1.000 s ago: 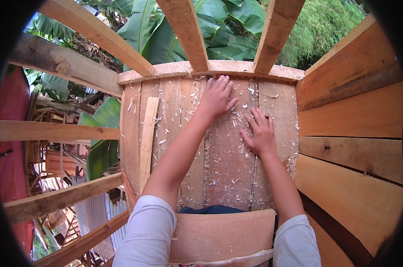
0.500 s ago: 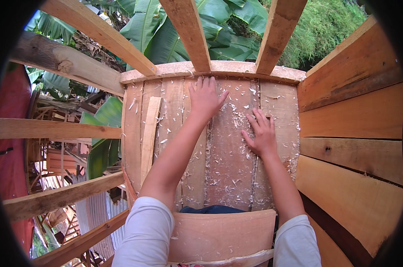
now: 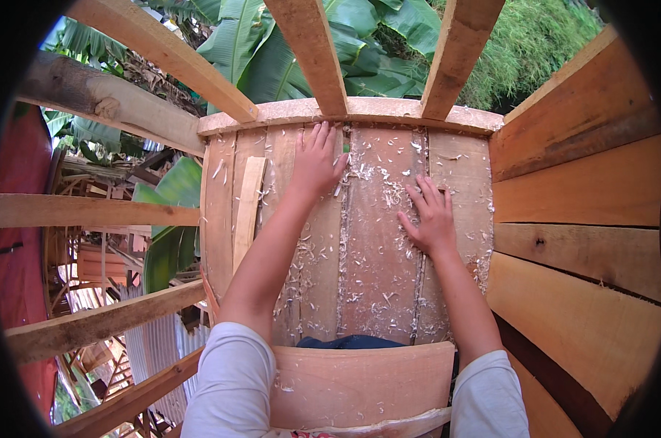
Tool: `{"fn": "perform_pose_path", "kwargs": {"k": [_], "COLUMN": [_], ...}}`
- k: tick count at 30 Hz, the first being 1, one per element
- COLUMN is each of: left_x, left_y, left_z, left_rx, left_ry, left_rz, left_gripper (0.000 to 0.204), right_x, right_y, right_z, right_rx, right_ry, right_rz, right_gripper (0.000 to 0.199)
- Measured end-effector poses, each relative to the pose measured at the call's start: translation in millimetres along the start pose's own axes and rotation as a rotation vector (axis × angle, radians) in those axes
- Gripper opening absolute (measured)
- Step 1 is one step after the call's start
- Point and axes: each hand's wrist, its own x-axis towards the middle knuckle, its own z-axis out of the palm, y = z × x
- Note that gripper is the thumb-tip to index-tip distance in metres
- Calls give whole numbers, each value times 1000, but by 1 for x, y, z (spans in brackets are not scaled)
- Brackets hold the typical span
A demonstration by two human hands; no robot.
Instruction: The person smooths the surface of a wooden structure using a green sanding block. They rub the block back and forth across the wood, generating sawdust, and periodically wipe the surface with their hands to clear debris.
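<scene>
My left hand (image 3: 317,162) lies with fingers spread on the plank floor (image 3: 380,241), its fingertips near the far edge beam (image 3: 301,113). Nothing is in it. To its right and nearer to me, my right hand (image 3: 431,219) rests open on the same planks, fingers apart and empty. Pale wood shavings (image 3: 395,196) are scattered over the planks, thickest between and around the two hands. A loose narrow strip of wood (image 3: 249,208) lies left of my left forearm. Close to me, a wide smooth board (image 3: 363,383) crosses between my arms.
Upright wooden slats (image 3: 314,51) rise beyond the far beam, and more slats (image 3: 97,212) stand at the left. Wide boards (image 3: 578,186) form a wall on the right. Outside are banana leaves (image 3: 254,58), a corrugated metal sheet (image 3: 155,358) and a red surface (image 3: 25,255).
My left hand has slid leftward across the planks, baring a small green spot by the far beam. My right hand stays nearly where it was.
</scene>
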Motion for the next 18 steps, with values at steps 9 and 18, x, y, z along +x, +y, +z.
{"fn": "perform_pose_path", "kwargs": {"k": [9, 18], "left_x": [13, 22], "left_y": [22, 14], "left_z": [-19, -16], "left_rx": [-15, 19], "left_ry": [-19, 51], "left_rz": [-115, -159], "left_gripper": [54, 49], "right_x": [0, 0], "right_y": [0, 0], "right_z": [-1, 1], "right_rx": [-40, -11], "right_ry": [-10, -2], "right_rz": [3, -3], "right_gripper": [57, 58]}}
